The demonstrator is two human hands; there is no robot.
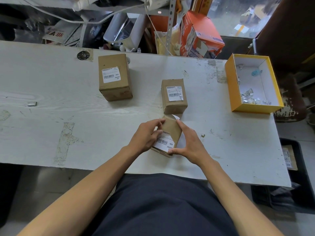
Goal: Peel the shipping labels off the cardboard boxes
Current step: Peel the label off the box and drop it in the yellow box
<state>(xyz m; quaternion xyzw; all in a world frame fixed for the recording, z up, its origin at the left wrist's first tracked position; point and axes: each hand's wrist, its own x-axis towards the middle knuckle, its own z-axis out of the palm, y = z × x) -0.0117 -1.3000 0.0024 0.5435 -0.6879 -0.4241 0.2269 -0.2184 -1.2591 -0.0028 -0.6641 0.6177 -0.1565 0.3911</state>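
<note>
**Both hands on the nearest box, label facing up**

From the head camera, looking down: I hold a small cardboard box [171, 132] tilted on the white table [51, 99], close to my edge of it. My left hand [146, 136] curls round its left side, fingertips over the top edge and thumb lying on the white shipping label [164, 143]. My right hand [189, 143] wraps the right side, fingers up along the far corner and thumb pressed at the near lower corner beside the label's printed letters. So both hands are clamped on this box. The label is mostly stuck down; whether a corner is lifted under my left thumb I cannot tell.

Just beyond my hands stands a second box [174, 97], its label [174, 93] torn and wrinkled along the right edge. Further left and back sits a third, taller box [115, 77] with a flat label [111, 75] on top.

At the right end of the table is a yellow open box [230, 86] with white walls, scraps of paper [248, 97] lying in its near end. A small metal piece [32, 104] rests far left.
</note>
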